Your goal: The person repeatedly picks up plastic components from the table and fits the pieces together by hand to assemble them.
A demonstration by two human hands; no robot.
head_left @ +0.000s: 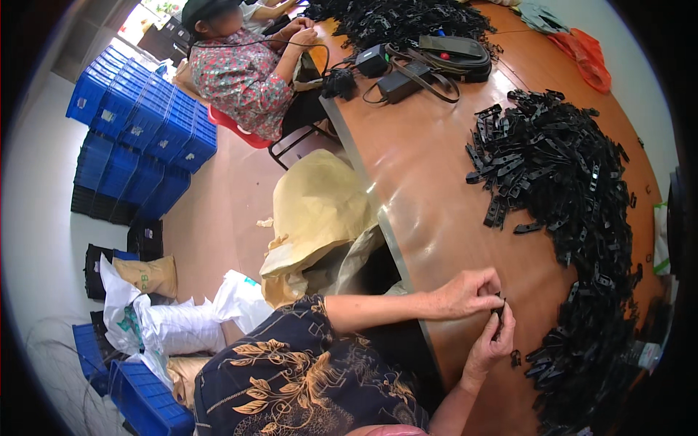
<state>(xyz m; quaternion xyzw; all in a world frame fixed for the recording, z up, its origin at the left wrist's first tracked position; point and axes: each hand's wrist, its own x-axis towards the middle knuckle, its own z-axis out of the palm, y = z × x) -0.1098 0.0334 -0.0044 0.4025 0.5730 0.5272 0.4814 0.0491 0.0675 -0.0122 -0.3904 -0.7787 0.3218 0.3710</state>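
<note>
Left hand (pixel 465 293): thumb and fingertips pinched in tight on a small black part (pixel 499 312), over the surface (pixel 451 236) and a fair way in from the near edge.
Right hand (pixel 488 349): same deal, fingers close together on that piece from the other side, so your two hands pretty much meet on it.
Small black part: right between your fingertips, in front of the heap. Your fingers cover most of it, so I can't make out its exact shape.
Loose piece (pixel 515 357): lying on the surface just beside your right hand, on the far-edge side.
Heap of black parts (pixel 552 167): a big messy band running along the surface between you and the far edge, lots of slim bits, some with little holes.
Second heap (pixel 392 22): more black pieces, up toward the surface's left end.
Shoulder bag (pixel 476 69): dark with a long strap, lying between the two heaps, with a black box (pixel 403 83) next to it on the near-edge side.
Red-orange bag (pixel 587 62): crumpled up by the far edge, off to your left.
Co-worker (pixel 240 87): sitting at the near edge, further along to your left, floral top and dark cap.
Yellow cloth (pixel 320 192): draped just off the near edge, on your left.
Blue crates (pixel 138 109): stacked near the wall, with white sacks (pixel 185 323) on the floor behind you.
</note>
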